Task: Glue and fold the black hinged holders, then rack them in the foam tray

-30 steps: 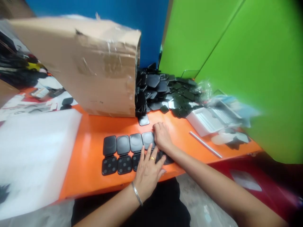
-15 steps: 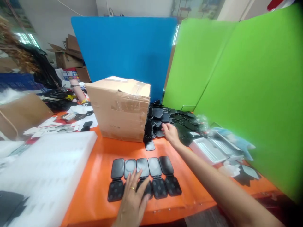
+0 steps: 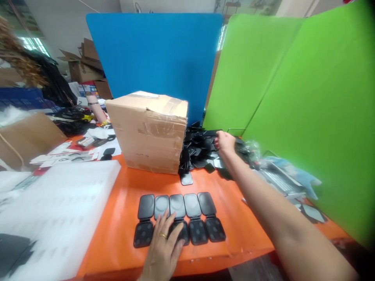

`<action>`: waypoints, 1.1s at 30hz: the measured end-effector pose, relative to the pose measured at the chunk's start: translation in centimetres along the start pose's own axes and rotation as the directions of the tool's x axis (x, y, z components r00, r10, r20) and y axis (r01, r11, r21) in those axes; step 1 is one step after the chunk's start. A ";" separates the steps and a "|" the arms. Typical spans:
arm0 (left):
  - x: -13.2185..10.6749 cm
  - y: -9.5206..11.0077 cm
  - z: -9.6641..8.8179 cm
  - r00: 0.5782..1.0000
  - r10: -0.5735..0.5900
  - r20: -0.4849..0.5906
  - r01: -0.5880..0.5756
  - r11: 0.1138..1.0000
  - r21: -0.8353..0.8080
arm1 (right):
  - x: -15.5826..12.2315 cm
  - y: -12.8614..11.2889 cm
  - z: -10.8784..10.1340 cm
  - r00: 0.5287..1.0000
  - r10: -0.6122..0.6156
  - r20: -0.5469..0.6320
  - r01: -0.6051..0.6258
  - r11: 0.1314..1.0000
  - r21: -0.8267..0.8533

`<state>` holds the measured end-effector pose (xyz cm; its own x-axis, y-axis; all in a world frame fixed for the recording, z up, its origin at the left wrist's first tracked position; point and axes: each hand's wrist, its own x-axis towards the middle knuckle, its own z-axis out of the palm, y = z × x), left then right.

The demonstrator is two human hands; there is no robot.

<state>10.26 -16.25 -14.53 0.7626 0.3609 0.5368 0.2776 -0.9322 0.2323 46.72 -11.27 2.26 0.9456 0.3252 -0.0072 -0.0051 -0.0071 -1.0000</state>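
Observation:
My left hand point(image 3: 162, 244) rests, fingers spread, over a row of unfolded black hinged cases point(image 3: 199, 231) on the orange table. It partly covers the second and third cases from the left. The upper halves are smooth, some with a pale circle; the lower halves carry several round spots. At the far end of my outstretched arm, my right hand point(image 3: 225, 142) is closed at a heap of flat black pieces point(image 3: 200, 146). A dark flat edge lies against its fingers, but what they hold is hidden. One loose black piece point(image 3: 186, 178) lies in front of the heap.
A taped cardboard box point(image 3: 149, 136) stands left of the heap. White foam point(image 3: 73, 203) fills the left side. A light tray point(image 3: 281, 179) and crumpled plastic sit at right. Blue point(image 3: 155, 58) and green point(image 3: 307, 86) panels stand behind the table.
My right hand has moved farther back and right, from the heap's front to its rear. Pieces in the heap have shifted, with pale ones now showing in front. My left hand has stayed put.

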 end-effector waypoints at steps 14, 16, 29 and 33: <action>11.3 4.8 -3.2 0.971 -0.181 0.159 0.236 0.846 -0.479 | -14.3 1.7 -11.1 0.722 0.332 0.607 -0.379 0.924 -0.054; 11.3 5.3 -3.0 0.912 -0.228 0.340 0.406 0.614 -0.677 | -15.5 3.0 -11.3 0.794 0.276 0.541 -0.308 0.951 -0.034; 8.0 7.9 -1.3 0.830 -0.149 0.538 0.521 0.553 -0.650 | -14.2 10.2 -15.2 0.963 0.154 0.221 -0.078 0.945 -0.317; 7.3 7.8 0.0 0.945 0.064 0.322 0.047 0.945 -0.325 | -13.9 10.7 -16.4 0.963 -0.038 0.266 0.233 0.613 -0.755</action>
<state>17.97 -20.90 -8.79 0.9263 0.2721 0.2608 0.1082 -0.8547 0.5078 38.86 -31.42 -8.25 0.8245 0.5650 0.0298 0.4623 -0.6424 -0.6113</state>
